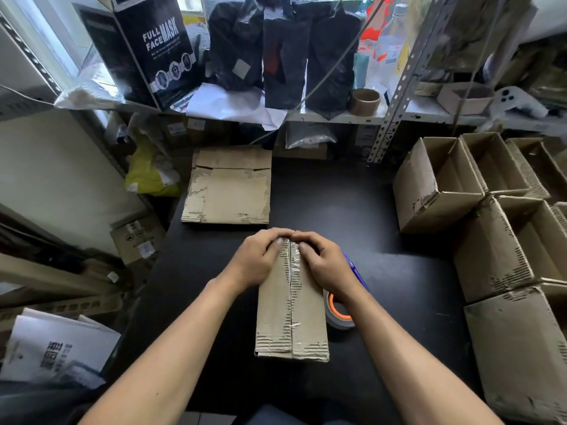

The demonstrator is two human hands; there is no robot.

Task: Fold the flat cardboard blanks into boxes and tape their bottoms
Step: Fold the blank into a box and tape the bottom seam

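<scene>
Right in the middle, a black table (337, 210) fills most of the view. Folded boxes (491, 246) sit in a bunch on its right side, some with open tops. Flat blanks (228, 191) lie in a pile at the far side. One box (291, 314) lies near the person, with clear tape along its middle seam. Both hands press on its far end, fingers curled over the edge: the left hand (257, 260) left of the seam, the right hand (325, 265) right of it. A tape roll (337, 311) touches the box's right side.
</scene>
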